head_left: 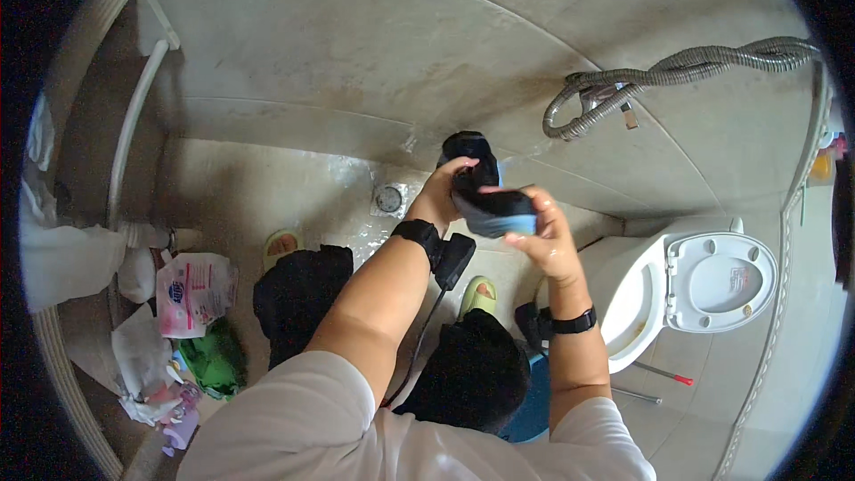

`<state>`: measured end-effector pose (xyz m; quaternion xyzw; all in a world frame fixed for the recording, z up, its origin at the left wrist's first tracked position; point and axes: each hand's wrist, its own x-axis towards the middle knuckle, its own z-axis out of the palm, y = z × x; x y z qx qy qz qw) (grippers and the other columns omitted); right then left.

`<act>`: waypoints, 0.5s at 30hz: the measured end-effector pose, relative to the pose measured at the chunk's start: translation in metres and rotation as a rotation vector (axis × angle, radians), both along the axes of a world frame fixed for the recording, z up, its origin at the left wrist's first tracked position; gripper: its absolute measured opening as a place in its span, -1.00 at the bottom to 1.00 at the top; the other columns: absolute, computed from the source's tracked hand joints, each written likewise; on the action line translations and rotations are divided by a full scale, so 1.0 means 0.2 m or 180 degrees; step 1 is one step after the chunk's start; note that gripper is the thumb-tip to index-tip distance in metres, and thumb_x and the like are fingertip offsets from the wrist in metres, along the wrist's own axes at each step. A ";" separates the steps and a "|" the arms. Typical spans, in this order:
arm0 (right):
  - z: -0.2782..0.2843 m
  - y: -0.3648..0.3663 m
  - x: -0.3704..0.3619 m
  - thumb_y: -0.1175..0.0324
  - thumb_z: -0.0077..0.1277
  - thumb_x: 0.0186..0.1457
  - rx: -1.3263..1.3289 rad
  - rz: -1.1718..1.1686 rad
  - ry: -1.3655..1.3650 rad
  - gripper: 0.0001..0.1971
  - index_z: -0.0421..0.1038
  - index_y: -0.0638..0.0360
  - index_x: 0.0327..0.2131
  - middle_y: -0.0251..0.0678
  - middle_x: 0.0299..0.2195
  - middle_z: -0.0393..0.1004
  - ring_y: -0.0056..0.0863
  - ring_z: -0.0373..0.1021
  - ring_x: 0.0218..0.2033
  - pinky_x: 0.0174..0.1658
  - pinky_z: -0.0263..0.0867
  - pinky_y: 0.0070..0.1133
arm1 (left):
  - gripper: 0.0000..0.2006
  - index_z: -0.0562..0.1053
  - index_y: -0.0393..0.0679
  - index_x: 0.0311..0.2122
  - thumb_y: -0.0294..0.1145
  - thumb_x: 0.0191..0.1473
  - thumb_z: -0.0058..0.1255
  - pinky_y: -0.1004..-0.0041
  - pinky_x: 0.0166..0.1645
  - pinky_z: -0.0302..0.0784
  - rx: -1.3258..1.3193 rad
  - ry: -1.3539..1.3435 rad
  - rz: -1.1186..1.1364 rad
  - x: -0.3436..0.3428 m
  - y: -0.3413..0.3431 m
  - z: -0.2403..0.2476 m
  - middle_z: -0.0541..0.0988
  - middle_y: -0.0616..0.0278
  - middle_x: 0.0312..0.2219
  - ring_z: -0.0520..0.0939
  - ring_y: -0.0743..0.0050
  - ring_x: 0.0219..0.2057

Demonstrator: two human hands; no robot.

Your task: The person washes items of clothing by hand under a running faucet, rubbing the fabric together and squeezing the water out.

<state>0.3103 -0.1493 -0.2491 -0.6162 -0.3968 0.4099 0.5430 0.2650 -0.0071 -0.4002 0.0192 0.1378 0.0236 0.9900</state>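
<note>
A black shoe (494, 211) with a grey-blue sole is held out in front of me, over the wet floor by the wall. My right hand (549, 236) grips it at its right end, thumb under the light blue sole edge and fingers above. Against its upper left lies another black part (467, 150) with a bluish edge; whether it is a second shoe or part of the same one I cannot tell. Around that black part my left hand (436, 199) is closed, its thumb on top. Both wrists wear black straps, the left one with a small black box.
A floor drain (388, 199) lies left of my hands. To the right are a white toilet (637, 303) with its lid up and a blue basin (532, 401). A metal shower hose (677, 71) hangs on the wall. Packages (196, 294) and a green bag (214, 358) are at left.
</note>
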 end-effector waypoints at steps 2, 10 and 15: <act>0.06 0.03 0.12 0.35 0.15 -0.09 0.0495 -0.0295 0.0024 -0.56 0.25 0.28 -0.13 -0.02 -0.05 0.33 -0.29 0.33 -0.06 0.03 0.23 -0.42 | -0.74 0.46 -0.10 -0.28 -0.16 -0.03 -0.01 0.18 -0.14 0.44 -0.0801 0.0864 -0.0066 0.05 -0.03 0.02 0.55 0.15 -0.33 0.55 0.23 -0.29; -0.57 0.08 0.43 -0.14 -0.15 0.07 -0.0211 -0.2076 0.1866 -0.44 0.38 0.27 -0.22 -0.19 -0.30 0.47 -0.42 0.41 -0.32 -0.12 0.32 -0.48 | -0.64 0.38 -0.02 -0.14 -0.02 0.06 -0.15 0.23 -0.10 0.37 0.0505 0.1290 -0.0759 0.01 -0.09 0.15 0.47 0.20 -0.18 0.48 0.27 -0.18; -0.62 0.06 0.42 -0.18 -0.23 0.08 0.0831 -0.1151 0.3268 -0.39 0.34 0.26 -0.15 -0.13 -0.24 0.45 -0.29 0.40 -0.22 -0.06 0.31 -0.38 | -0.60 0.40 -0.02 -0.16 0.04 0.07 -0.22 0.13 -0.10 0.40 0.0920 0.1223 -0.1213 0.01 -0.09 0.24 0.49 0.16 -0.20 0.50 0.22 -0.17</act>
